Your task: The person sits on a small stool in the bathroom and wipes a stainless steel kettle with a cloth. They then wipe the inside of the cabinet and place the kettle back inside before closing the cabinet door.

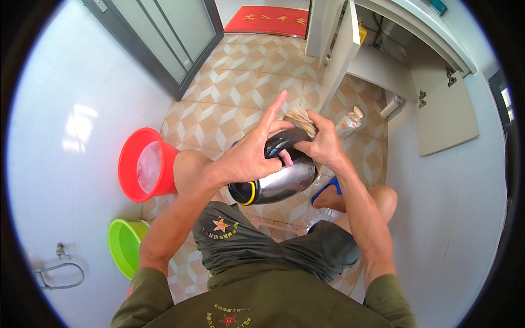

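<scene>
An electric kettle (287, 180) with a steel body, black handle and a yellow ring at one end lies tilted on its side in the air between my knees. My left hand (256, 149) grips its black handle, index finger stretched out and another fingertip showing below the handle. With my right hand (324, 141) I pinch a beige cloth (301, 119) against the far end of the handle. Part of the kettle's underside and the palm side of both hands are hidden.
A red bucket (168, 164) with foamy water and a green bucket (143, 233) stand at the left. A pump bottle (349, 122) stands right of my hands on the tiled floor, near an open cabinet door (338, 53). A grey-framed door (176, 82) and a red mat (266, 21) lie ahead.
</scene>
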Tool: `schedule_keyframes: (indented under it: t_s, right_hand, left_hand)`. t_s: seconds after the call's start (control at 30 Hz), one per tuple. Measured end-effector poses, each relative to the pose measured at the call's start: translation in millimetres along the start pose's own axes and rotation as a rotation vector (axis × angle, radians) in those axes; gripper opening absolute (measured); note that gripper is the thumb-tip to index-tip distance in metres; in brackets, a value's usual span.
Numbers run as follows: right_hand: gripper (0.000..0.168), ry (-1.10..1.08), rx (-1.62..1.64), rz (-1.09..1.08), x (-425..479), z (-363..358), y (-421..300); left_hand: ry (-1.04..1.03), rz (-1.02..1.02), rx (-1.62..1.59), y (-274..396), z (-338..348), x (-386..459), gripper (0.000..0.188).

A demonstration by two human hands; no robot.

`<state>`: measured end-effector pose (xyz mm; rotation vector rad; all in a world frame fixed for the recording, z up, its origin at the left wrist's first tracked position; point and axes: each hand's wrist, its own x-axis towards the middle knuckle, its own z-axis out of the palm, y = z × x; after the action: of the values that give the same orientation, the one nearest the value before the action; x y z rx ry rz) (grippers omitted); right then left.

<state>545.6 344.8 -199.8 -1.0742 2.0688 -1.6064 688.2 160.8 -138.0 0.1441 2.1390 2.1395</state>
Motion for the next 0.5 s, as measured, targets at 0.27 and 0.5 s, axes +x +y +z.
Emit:
schedule_keyframes:
  t_s: [0.27, 0.5]
  right_hand:
    - [0.039, 0.293, 0.264, 0.104, -14.4, 2.3, 9.5]
    - [0.043, 0.23, 0.392, 0.185, -32.2, 5.2, 21.3]
  left_hand:
    - [0.516, 0.315, -0.223, -39.9, 5.4, -67.0, 0.154]
    - [0.508, 0.043, -0.282, -84.4, 8.6, -55.4, 0.127]
